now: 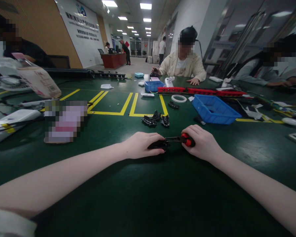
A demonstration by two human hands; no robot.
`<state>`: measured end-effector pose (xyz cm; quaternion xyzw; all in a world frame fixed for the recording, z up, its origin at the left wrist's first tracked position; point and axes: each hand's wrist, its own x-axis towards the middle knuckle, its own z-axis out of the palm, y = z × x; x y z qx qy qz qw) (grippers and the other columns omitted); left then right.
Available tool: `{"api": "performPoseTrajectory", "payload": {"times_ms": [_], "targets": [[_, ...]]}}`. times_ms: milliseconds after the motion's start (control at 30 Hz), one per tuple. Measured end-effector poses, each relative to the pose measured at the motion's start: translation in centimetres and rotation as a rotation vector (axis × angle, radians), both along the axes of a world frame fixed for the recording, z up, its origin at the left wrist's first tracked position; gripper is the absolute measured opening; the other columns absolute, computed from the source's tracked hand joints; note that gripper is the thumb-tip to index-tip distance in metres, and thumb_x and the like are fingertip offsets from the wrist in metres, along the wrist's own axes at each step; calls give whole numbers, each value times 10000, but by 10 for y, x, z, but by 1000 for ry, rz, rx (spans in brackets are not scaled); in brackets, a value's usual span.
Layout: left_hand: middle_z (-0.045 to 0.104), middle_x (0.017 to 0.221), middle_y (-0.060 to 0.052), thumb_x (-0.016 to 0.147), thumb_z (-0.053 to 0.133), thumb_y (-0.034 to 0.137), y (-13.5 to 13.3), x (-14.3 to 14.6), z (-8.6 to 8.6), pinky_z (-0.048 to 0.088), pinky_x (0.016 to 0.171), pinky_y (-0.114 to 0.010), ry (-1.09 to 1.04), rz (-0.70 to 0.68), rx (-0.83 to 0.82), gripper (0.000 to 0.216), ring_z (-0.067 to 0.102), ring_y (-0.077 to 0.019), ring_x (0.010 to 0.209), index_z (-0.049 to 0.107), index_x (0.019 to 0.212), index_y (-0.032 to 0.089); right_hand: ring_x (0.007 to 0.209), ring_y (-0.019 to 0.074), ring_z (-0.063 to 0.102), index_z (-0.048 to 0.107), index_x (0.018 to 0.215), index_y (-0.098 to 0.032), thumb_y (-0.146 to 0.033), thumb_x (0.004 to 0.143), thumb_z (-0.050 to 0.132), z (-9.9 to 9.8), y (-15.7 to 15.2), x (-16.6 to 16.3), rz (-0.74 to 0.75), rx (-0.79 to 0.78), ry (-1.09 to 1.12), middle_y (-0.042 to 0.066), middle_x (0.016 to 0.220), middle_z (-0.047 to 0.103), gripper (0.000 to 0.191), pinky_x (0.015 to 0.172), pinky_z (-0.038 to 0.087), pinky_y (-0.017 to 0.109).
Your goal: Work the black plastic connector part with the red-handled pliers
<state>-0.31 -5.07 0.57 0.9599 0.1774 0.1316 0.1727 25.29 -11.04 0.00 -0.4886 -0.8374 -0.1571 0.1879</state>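
Note:
My left hand (141,145) is closed around a small black part (158,144), with thumb and fingers along its two sides. My right hand (201,143) grips red-and-black pliers (186,139) by the handles. The dark jaws of the pliers point left and reach the right end of the black part; whether they clamp it is too small to tell. Just beyond my hands lie several similar black parts (155,119) in a loose group. Another black part (174,105) rests farther back.
A blue bin (214,110) stands beyond my right hand, with a smaller blue bin (154,86) farther back. Red strips (202,91) lie across the table. A phone (67,121), a white device (13,123) and a bottle (38,77) are at left. A person (182,62) sits opposite.

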Motion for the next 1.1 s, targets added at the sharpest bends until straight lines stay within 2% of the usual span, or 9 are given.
{"api": "performPoseTrajectory", "payload": {"times_ms": [400,767,1100], "targets": [[636,1046,-35,898,539,406,0,1,0,451,635,-210,0,-27,16,369,617,-134,787,522,1191,182,730,196,535,559,796,-152,-179,727,565,2,-1,-4,-7,-44,-105,83,810,605,74,608,439,302],[632,1090,-47,886,562,386,1,1,-2,462,670,-218,-9,-19,16,392,629,-153,857,503,1218,187,716,187,518,529,778,-169,-177,718,557,2,0,-4,-5,-80,-83,73,792,593,67,591,416,288],[623,1052,-41,892,549,369,-2,1,4,451,629,-210,11,-6,11,384,613,-137,775,512,1230,193,717,188,509,489,764,-187,-180,723,546,5,2,-4,-1,-177,-70,73,791,580,70,601,411,296]]}}
